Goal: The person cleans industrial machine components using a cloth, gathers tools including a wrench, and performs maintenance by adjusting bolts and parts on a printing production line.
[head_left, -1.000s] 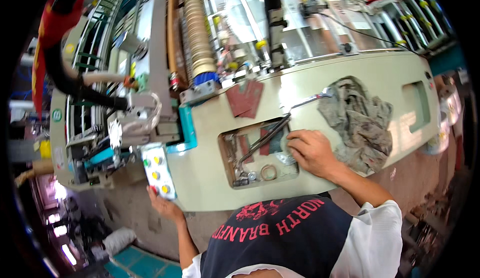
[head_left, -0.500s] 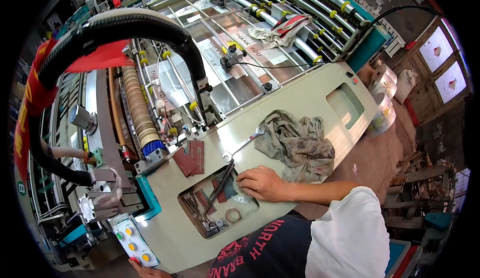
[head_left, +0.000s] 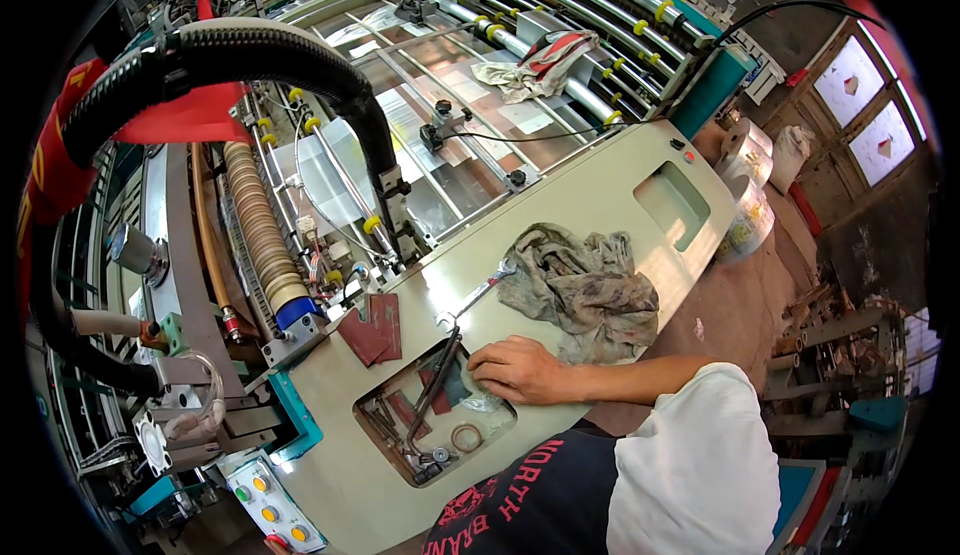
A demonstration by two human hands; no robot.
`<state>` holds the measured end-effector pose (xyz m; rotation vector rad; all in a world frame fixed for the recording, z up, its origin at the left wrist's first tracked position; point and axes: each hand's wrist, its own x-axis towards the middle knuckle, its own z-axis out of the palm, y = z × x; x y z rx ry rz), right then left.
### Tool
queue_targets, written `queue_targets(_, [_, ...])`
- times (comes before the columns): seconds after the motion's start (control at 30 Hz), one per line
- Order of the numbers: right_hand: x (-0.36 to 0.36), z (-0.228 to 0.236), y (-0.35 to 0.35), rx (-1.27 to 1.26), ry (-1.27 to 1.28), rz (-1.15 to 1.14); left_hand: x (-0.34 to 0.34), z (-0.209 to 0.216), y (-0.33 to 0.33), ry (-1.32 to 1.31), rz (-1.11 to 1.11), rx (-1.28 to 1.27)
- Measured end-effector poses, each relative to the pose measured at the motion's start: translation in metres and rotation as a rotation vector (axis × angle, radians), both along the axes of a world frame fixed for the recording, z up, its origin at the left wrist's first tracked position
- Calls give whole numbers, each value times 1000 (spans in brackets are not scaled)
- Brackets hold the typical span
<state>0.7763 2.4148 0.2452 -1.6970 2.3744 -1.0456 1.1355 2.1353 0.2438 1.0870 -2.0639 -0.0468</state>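
Note:
My right hand (head_left: 522, 369) rests palm down on the machine's cream top panel (head_left: 590, 205), its fingers stretched loosely over the edge of a recessed tray (head_left: 372, 447). Beneath the fingertips lies a crumpled piece of clear plastic (head_left: 482, 401). Of my left hand (head_left: 276, 549), only a bit of finger shows at the bottom, by a red button (head_left: 276, 540) on the control box (head_left: 262, 485); the rest is hidden. The tray holds a dark bent bar wrench (head_left: 432, 395), a ring (head_left: 466, 438), bolts and reddish pieces. Beyond it lies an open-end wrench (head_left: 475, 298).
A grimy grey rag (head_left: 585, 280) covers part of the panel, with dark red sheets (head_left: 372, 330) nearby. Clear printed film (head_left: 420, 155) spans the machine under metal rods. A thick black hose (head_left: 250, 60) arches at left. Film rolls (head_left: 745, 155) stand on the floor at right.
The printing on the film has shifted, and large lettering seen earlier is gone. My left hand has slipped almost wholly below the view. My right hand stays in place; the view has shifted slightly.

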Motion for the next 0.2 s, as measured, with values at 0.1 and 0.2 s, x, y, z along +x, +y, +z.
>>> queue_targets(0.1, [0, -2, 1, 3, -3, -2, 2, -2, -2, 21, -6, 1])
queue_targets(0.2, [0, -2, 1, 16, -8, 2, 2, -3, -2, 58, -9, 35])
